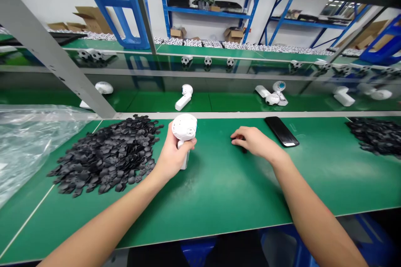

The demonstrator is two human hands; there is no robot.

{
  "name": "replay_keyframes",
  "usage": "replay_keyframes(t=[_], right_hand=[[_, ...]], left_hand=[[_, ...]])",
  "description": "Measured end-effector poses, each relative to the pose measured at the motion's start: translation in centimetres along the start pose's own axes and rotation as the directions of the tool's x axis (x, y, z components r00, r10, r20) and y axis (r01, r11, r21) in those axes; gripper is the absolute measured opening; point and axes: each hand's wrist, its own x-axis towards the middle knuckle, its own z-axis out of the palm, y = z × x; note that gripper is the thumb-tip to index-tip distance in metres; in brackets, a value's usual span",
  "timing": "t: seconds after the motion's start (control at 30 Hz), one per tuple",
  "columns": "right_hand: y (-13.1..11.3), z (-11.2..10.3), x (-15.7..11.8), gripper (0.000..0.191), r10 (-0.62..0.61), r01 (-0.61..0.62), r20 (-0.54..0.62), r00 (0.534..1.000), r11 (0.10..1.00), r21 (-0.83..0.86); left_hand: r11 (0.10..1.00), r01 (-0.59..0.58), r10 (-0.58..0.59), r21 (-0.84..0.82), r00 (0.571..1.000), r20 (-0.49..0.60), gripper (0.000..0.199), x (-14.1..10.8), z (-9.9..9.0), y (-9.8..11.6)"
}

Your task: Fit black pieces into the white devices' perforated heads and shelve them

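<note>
My left hand (171, 156) is wrapped round the handle of a white ball-headed device (184, 127), which it holds upright above the green table with the round head on top. To its left lies a heap of small black pentagonal pieces (109, 154). My right hand (253, 142) hovers low over the table with thumb and fingers curled together around something small and black (243, 149), which looks like one or more of those pieces; the fingers partly cover it. Just right of that hand lies a black phone (282, 132).
Clear plastic sheeting (28, 137) lies at the left. Another heap of black pieces (377, 135) is at the right. Beyond a pale ledge, white ball-headed devices (184, 96) lie on a green belt. A slanted grey post (59, 50) rises at the left.
</note>
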Motion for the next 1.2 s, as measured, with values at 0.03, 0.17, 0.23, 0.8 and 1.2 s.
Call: replay_keyframes(t=[0.03,0.17,0.23,0.8,1.2], right_hand=[[-0.5,0.2,0.0,0.017,-0.033,0.033,0.001,0.999,0.999,0.006],[-2.6,1.1,0.0,0.023,-0.205,0.204,0.023,0.979,0.978,0.041],[-3.1,1.6,0.2,0.027,-0.222,0.223,-0.014,0.975,0.974,0.038],[-2.2,1.6,0.5,0.026,-0.111,0.115,-0.056,0.992,0.990,0.077],[-3.3,1.2,-0.6,0.014,-0.181,0.140,0.222,0.958,0.972,0.188]], left_hand=[[1.000,0.000,0.000,0.003,1.000,0.005,0.046,0.0,0.0,0.0],[1.000,-0.017,0.016,0.024,0.999,0.030,0.046,-0.1,0.1,0.2],[0.999,-0.029,0.028,0.025,0.999,0.034,0.046,-0.1,0.1,0.3],[0.999,0.015,-0.016,0.043,1.000,0.021,0.043,0.1,-0.1,0.3],[0.997,-0.007,0.005,0.076,0.999,0.033,0.044,0.0,0.1,0.7]])
